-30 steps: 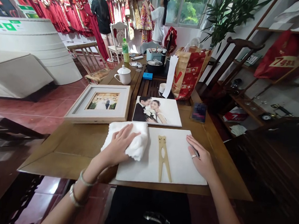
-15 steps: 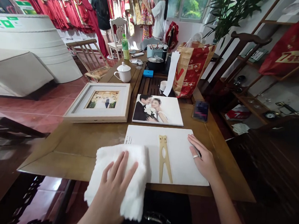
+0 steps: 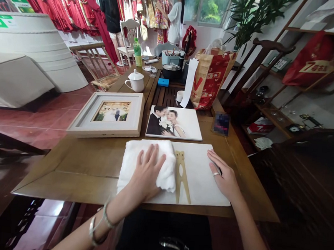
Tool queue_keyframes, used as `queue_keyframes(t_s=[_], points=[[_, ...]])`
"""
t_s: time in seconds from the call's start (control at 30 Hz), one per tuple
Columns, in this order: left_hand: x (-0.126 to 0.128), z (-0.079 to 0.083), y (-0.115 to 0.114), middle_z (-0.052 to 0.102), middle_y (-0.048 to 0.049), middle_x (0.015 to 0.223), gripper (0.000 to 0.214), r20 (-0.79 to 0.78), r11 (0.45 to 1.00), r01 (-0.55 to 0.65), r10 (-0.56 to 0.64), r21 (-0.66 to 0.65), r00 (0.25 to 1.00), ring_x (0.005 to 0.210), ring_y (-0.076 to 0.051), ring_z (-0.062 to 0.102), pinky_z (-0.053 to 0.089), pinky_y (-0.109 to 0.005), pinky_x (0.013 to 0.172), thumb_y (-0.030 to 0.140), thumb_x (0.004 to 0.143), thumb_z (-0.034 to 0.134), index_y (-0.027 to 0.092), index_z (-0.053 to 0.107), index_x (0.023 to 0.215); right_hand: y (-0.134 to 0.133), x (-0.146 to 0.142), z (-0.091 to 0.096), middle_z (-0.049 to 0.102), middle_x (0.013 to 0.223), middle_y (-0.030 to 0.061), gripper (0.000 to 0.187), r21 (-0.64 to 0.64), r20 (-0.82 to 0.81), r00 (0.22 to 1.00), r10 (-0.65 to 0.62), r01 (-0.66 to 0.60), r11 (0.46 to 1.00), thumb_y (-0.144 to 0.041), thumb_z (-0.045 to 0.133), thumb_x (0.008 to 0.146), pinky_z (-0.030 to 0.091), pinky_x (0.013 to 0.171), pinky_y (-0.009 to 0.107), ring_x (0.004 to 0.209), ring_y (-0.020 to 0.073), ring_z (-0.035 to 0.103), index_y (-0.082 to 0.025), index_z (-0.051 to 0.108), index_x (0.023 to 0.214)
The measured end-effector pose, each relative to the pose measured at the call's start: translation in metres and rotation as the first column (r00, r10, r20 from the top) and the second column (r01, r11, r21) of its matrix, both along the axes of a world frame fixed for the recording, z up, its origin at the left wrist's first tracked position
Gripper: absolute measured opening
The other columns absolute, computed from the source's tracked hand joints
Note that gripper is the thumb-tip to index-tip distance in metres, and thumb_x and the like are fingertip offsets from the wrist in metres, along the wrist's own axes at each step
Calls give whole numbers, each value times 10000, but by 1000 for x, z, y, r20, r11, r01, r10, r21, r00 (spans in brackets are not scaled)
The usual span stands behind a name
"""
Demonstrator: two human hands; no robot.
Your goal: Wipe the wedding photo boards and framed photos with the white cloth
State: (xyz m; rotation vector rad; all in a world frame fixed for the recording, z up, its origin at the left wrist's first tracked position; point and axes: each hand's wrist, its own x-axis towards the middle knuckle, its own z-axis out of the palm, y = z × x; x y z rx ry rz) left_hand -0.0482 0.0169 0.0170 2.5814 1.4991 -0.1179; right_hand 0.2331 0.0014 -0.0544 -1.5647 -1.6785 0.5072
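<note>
My left hand (image 3: 148, 173) lies flat with spread fingers on a folded white towel (image 3: 129, 156). The towel covers the left part of a white board (image 3: 202, 189) near the table's front edge. Right of the towel, a pale yellow, cat-headed tool with two long legs (image 3: 180, 166) rests on the board; I cannot tell its exact kind. My right hand (image 3: 223, 177) rests at the board's right edge, fingers stretched out. A small dark thing shows beside its thumb, too hidden to name.
Behind the board are a framed wedding photo (image 3: 141, 119), a couple's photo panel (image 3: 194, 123) and a phone-like item (image 3: 221, 124). Farther back stand a lidded white cup (image 3: 135, 81), a green bottle (image 3: 137, 53) and a paper bag (image 3: 211, 78). Two people stand by hanging garments.
My left hand and the towel have moved forward and right, from the table's front edge onto the board. My right hand stays at the board's edge.
</note>
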Motion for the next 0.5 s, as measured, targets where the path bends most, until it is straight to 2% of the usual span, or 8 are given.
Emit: queue_keyframes(t_s=[0.1, 0.2, 0.33, 0.43, 0.5], points=[[6, -2, 14, 143, -211, 1546, 738, 16, 999, 5, -6, 36, 1000, 1425, -356, 54, 110, -557, 1123, 293, 716, 604, 122, 371, 1395, 0, 1, -1, 511, 1410, 44, 395, -9, 8, 1000, 0, 0, 1000, -329, 458, 940, 316, 1141, 477, 1337, 235, 430, -257, 540, 1320], [6, -5, 5, 96, -209, 1552, 815, -3, 999, 4, -3, 51, 1000, 1422, -358, 3, 72, -558, 1130, 296, 680, 617, 108, 337, 1422, 0, 1, -1, 514, 1408, 44, 394, -7, 10, 1000, 1, -1, 1000, -330, 455, 941, 307, 1145, 477, 1336, 232, 432, -255, 542, 1318], [1, -12, -40, 62, -202, 1555, 921, -27, 999, 23, -23, 30, 999, 1411, -359, -71, 29, -563, 1134, 282, 593, 615, 105, 304, 1442, 0, 1, -1, 512, 1411, 30, 390, -2, 2, 1000, 1, -1, 1000, -329, 456, 940, 304, 1145, 484, 1331, 236, 438, -277, 541, 1317], [-2, -20, -77, 109, -187, 1555, 931, -23, 999, 33, -33, 30, 999, 1410, -363, -76, -4, -572, 1135, 299, 563, 602, 121, 327, 1435, 0, 0, -1, 519, 1405, 26, 389, 9, -1, 1000, 1, -1, 1000, -330, 457, 939, 307, 1144, 480, 1328, 238, 442, -286, 543, 1316], [-3, -25, -92, 133, -180, 1552, 933, -16, 998, 25, -24, 50, 1000, 1411, -367, -64, -20, -578, 1134, 286, 551, 597, 136, 334, 1434, 0, 0, -1, 525, 1399, 24, 391, 15, 0, 1000, 2, -2, 1000, -329, 458, 938, 311, 1142, 477, 1327, 238, 443, -289, 542, 1317]])
